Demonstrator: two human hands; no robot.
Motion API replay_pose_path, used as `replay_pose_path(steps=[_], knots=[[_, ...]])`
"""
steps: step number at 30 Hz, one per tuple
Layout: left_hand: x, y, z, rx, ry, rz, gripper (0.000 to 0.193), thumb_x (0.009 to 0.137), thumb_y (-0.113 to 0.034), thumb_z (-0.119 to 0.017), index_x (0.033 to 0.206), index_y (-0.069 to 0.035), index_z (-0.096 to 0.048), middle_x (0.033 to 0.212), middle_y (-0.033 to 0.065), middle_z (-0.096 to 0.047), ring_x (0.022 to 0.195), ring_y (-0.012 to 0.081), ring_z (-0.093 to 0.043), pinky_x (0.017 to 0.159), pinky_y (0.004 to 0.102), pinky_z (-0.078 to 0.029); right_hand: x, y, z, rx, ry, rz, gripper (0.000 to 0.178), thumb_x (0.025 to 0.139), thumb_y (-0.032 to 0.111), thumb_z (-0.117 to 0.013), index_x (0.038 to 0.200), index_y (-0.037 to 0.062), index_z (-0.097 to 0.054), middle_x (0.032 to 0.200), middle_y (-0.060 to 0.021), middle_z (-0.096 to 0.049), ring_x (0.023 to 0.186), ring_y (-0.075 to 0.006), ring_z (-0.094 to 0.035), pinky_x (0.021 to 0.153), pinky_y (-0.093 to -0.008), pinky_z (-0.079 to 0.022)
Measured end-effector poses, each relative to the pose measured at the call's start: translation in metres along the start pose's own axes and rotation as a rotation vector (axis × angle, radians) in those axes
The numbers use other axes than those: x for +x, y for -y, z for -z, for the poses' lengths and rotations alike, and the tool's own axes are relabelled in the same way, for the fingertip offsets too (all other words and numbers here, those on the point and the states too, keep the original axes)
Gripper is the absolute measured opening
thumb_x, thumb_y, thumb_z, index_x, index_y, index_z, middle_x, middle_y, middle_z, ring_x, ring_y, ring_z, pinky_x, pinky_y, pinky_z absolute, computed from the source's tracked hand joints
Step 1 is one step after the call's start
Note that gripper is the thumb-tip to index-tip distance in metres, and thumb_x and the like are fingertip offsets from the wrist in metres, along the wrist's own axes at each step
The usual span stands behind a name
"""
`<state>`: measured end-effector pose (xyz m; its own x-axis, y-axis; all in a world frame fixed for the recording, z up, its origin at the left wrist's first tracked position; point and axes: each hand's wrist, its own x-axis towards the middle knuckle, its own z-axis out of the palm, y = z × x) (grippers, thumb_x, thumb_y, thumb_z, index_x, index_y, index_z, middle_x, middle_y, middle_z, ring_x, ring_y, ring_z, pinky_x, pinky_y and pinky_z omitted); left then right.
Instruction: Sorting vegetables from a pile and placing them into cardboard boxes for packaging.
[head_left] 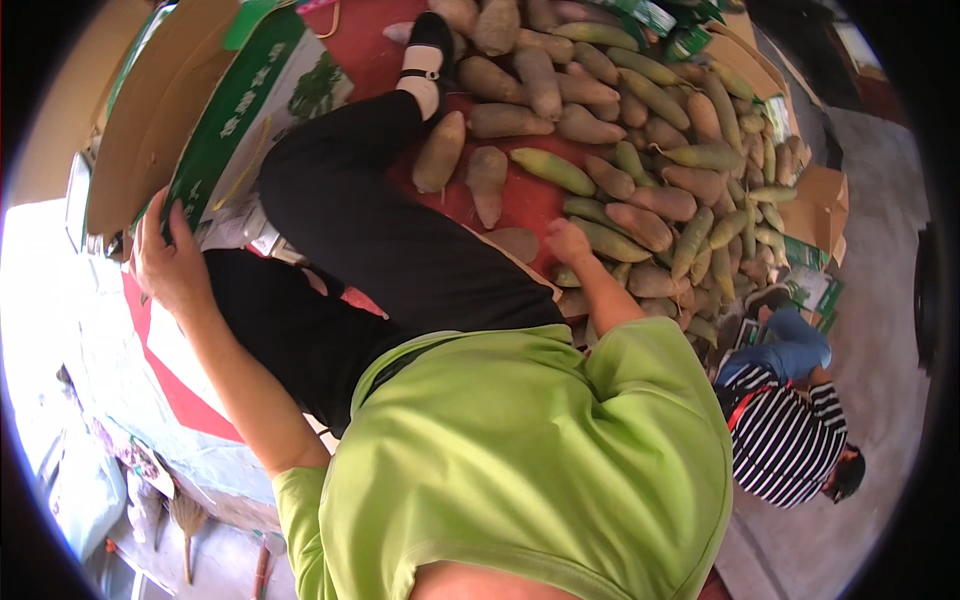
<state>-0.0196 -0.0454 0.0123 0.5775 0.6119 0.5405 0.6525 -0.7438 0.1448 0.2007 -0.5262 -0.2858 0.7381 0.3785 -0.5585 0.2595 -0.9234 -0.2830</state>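
My left hand (172, 258) grips the edge of a green and white cardboard box (225, 125) at the left, its fingers and thumb bent over the rim. My right hand (568, 241) is closed, its fingers curled, over the red ground sheet beside the heap; whatever it may hold is hidden. A large pile of long radishes (655, 200), some green and some soil-brown, spreads from the middle to the right. Closest to my right hand is a brown radish (515, 243) on the sheet. A green radish (552, 171) and a brown one (487, 186) lie farther away.
My black-trousered leg (370, 220) stretches across between the box and the heap. Open cartons (815, 210) stand behind the pile. A person in a striped shirt (785, 435) crouches at the right. A broom (187, 520) is at the lower left.
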Motion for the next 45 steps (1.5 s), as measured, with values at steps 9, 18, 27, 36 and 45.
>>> replay_pose_path(steps=[9,18,27,36,45], knots=[[0.0,0.003,0.002,0.057,-0.151,-0.003,0.019,0.08,-0.022,-0.065,0.099,-0.018,-0.066,0.093,-0.0007,-0.066,0.094,0.0187,-0.059,0.096,0.0376,-0.035,-0.028,-0.034,0.064,-0.567,0.112,-0.287,0.048,0.08,0.019,-0.061,0.124,0.021,-0.045,0.128,-0.0053,-0.046,0.123,-0.0261,-0.042,0.094,-0.0463,-0.043],[-0.003,-0.005,0.02,0.129,-0.132,0.055,0.022,0.079,-0.02,-0.064,0.099,-0.012,-0.065,0.096,0.0049,-0.064,0.099,0.0235,-0.056,0.097,0.042,-0.033,-0.019,-0.051,0.055,-0.781,0.282,-0.281,0.063,0.072,0.024,-0.07,0.129,0.0198,-0.043,0.131,-0.0073,-0.043,0.125,-0.0282,-0.039,0.096,-0.0493,-0.04],[-0.004,-0.002,0.024,0.153,-0.134,0.064,0.02,0.078,-0.019,-0.064,0.097,-0.013,-0.065,0.094,0.0042,-0.064,0.097,0.0226,-0.057,0.096,0.0425,-0.034,-0.044,-0.03,0.051,-0.815,0.319,-0.214,0.057,0.071,0.018,-0.071,0.123,0.0172,-0.047,0.127,-0.0059,-0.046,0.121,-0.0273,-0.042,0.093,-0.0485,-0.042],[-0.008,0.006,0.017,0.124,-0.135,0.062,0.02,0.082,-0.023,-0.063,0.1,-0.015,-0.066,0.096,0.0023,-0.064,0.1,0.0209,-0.057,0.099,0.0409,-0.032,-0.042,-0.028,0.047,-0.505,0.343,-0.338,0.075,0.062,0.021,-0.079,0.129,0.0118,-0.045,0.13,-0.0099,-0.049,0.122,-0.0297,-0.045,0.097,-0.0468,-0.041],[-0.008,0.008,0.018,0.04,-0.179,0.115,0.019,0.083,-0.024,-0.062,0.098,-0.013,-0.066,0.095,0.0036,-0.065,0.096,0.0216,-0.058,0.098,0.0411,-0.034,-0.001,0.037,0.071,0.462,0.056,-0.066,0.058,0.059,0.013,-0.078,0.111,-0.0006,-0.055,0.105,-0.0177,-0.062,0.095,-0.0282,-0.06,0.082,-0.0367,-0.047]])
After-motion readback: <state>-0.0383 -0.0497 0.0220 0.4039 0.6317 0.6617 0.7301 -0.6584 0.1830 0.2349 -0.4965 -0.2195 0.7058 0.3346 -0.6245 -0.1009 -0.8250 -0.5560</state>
